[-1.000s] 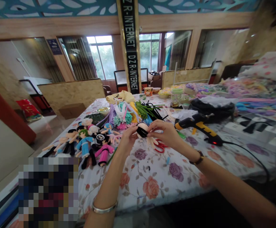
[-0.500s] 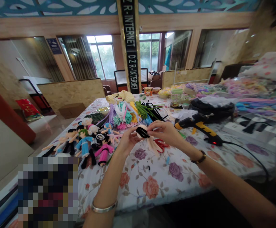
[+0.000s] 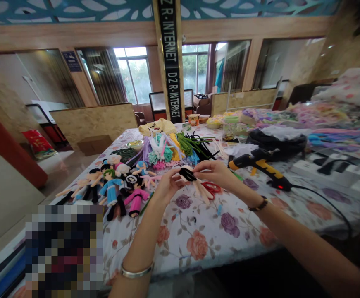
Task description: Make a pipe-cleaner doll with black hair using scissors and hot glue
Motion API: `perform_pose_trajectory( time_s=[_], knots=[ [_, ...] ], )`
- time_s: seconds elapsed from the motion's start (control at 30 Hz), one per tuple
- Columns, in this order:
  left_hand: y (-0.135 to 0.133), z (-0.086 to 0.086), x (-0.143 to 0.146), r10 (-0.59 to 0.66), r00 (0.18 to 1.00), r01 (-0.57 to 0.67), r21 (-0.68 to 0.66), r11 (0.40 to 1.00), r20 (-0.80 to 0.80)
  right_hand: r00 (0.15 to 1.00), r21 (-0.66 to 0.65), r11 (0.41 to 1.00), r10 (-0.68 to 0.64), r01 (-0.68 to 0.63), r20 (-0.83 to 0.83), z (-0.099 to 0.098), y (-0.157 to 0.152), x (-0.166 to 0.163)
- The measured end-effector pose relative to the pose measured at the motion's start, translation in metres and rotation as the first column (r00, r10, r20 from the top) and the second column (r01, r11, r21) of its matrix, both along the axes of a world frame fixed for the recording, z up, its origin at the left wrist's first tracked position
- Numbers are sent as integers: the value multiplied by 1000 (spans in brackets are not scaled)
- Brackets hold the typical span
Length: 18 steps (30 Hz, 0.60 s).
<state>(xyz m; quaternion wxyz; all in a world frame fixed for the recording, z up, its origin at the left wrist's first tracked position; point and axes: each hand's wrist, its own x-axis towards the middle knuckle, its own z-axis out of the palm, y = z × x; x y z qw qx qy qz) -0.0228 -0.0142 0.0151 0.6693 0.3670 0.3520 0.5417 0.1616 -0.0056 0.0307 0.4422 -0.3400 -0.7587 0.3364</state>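
Both hands meet over the middle of the flowered tablecloth (image 3: 180, 231), around a small doll (image 3: 187, 173) with a pale head, black strips on it and pale limbs hanging down. My left hand (image 3: 169, 184) is closed on the doll's head from the left. From the right, my right hand (image 3: 210, 174) pinches at the black strips along the head; its fingertips are small in view. Behind the doll's limbs lie red-handled scissors (image 3: 212, 189). A black and yellow glue gun (image 3: 263, 167) with a glowing red light rests to the right.
Several finished dolls (image 3: 114, 186) lie to the left. Bundles of coloured pipe cleaners (image 3: 161, 151) are piled behind the hands. A black plastic bag (image 3: 272, 142) and a white power strip (image 3: 325, 169) lie at the right; the glue gun's cord (image 3: 328, 203) runs over the table edge.
The doll has shifted slightly down and to the right in the hands. Both hands keep their hold, and the rest of the table looks the same.
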Motion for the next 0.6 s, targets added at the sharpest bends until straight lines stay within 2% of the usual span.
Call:
perform_pose_trajectory(
  time_s=[0.13,0.33,0.4,0.6],
  knots=[
    [-3,2,1,-29,999,30,54,998,-25,998,88,994,-66,66,-1,-3,-1,-3],
    [-6,4,3,-76,997,77,127,989,-17,991,113,986,-129,126,20,-2,-1,-3],
    [-6,3,4,-70,997,74,154,985,-32,996,83,992,-93,92,6,-1,1,0],
    [-6,1,6,53,996,-37,196,980,-78,991,-32,991,125,-127,-55,0,4,3]
  ],
)
